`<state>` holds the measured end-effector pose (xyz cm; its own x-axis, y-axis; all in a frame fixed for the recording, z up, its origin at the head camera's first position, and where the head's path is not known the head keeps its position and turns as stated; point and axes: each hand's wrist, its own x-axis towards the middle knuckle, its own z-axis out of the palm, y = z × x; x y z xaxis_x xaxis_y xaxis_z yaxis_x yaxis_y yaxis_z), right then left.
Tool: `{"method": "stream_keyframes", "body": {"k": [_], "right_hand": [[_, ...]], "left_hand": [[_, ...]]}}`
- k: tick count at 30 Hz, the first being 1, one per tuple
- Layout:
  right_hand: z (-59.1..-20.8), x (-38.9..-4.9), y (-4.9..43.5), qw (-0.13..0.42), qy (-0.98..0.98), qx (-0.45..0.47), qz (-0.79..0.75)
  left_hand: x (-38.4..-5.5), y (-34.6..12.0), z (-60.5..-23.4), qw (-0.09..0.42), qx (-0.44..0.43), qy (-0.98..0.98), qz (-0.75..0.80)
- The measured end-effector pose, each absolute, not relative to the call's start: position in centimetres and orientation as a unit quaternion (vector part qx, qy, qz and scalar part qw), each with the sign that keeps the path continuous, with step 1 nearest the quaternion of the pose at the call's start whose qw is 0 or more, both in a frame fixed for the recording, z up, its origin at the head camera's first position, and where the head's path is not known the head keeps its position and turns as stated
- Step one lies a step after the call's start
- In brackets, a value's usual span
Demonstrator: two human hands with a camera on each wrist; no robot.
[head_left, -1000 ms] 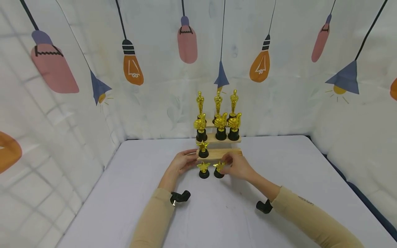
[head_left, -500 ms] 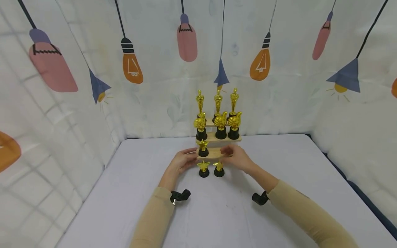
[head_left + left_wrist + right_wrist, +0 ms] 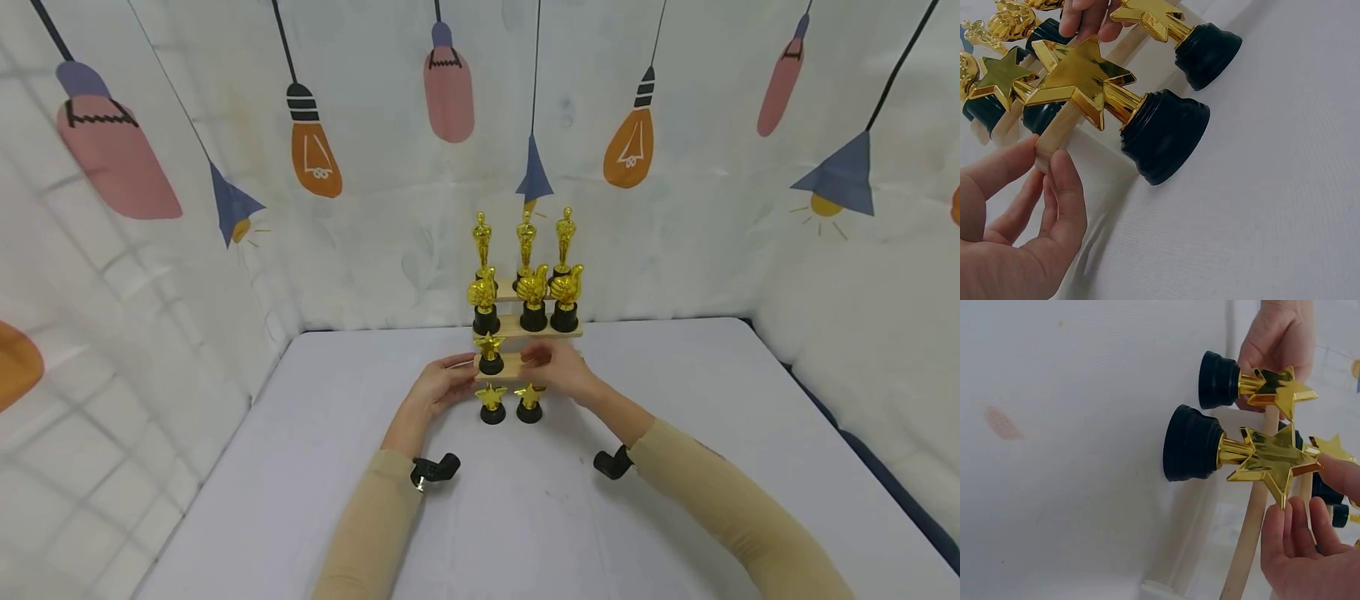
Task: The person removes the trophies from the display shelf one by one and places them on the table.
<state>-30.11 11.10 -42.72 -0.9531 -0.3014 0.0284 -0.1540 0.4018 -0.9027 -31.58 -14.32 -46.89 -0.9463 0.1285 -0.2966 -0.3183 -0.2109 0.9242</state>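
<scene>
A tiered wooden rack (image 3: pixel 512 366) carries gold trophies with black bases. My left hand (image 3: pixel 438 386) pinches the left end of its lowest board, thumb and fingertips on the wood in the left wrist view. One star trophy (image 3: pixel 491 362) stands at that board's left end. On the table in front are two more, a left star trophy (image 3: pixel 1163 134) and a right star trophy (image 3: pixel 1191 444). My right hand (image 3: pixel 561 369) hovers over the lowest board, just behind the right star, fingers loosely bent; nothing shows between thumb and fingers in the right wrist view.
Three thumbs-up trophies (image 3: pixel 533 292) fill the middle tier, and three figure trophies (image 3: pixel 566 237) stand on the top one. A white cloth covers the table (image 3: pixel 337 400). Behind it hangs a curtain (image 3: pixel 375 250) printed with lamps.
My right hand has moved off the right star trophy, back and left over the lowest board. Both front star trophies stay put. My left hand keeps its hold on the rack.
</scene>
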Motion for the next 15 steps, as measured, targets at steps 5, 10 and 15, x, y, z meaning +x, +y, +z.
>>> {"method": "stream_keyframes", "body": {"k": [5,10,15], "right_hand": [[-42.5,-30.3,10.3,0.072,0.841,-0.125,-0.522],[-42.0,-30.4,9.4,0.076,0.851,-0.11,-0.507],[-41.9,-30.5,8.7,0.075,0.844,-0.114,-0.518]], "left_hand": [[-31.5,-14.3,-46.9,0.141,-0.079,0.611,0.775],[-31.6,-14.3,-47.1,0.141,-0.077,0.609,0.777],[-31.8,-14.2,-47.3,0.14,-0.075,0.608,0.778]]}}
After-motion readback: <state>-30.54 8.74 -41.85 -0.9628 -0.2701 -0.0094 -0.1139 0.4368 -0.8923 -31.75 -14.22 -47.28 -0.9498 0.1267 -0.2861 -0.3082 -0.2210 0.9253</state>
